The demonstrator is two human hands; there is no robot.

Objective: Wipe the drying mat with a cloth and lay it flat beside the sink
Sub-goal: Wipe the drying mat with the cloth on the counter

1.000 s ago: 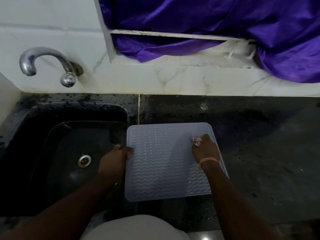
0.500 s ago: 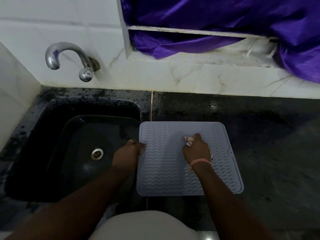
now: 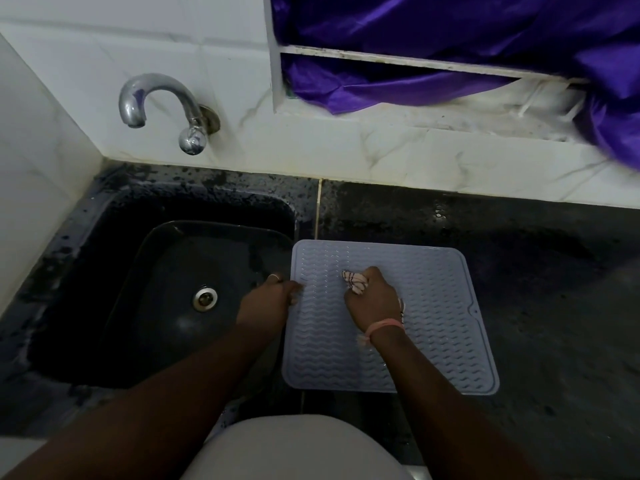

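Left hand (image 3: 266,303) pinches the drying mat (image 3: 429,327) at its left edge; right hand (image 3: 372,301) presses a bunched cloth (image 3: 354,282) onto the mat, grip clamped.

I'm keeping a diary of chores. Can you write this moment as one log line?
step: wiping | left hand: holds mat edge | right hand: grips cloth on mat | mat: flat beside sink

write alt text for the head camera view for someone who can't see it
A person's right hand presses a bunched cloth onto a grey ribbed drying mat lying flat on a dark counter, while the left hand grips the mat's left edge. A black sink with a chrome tap lies to the left.
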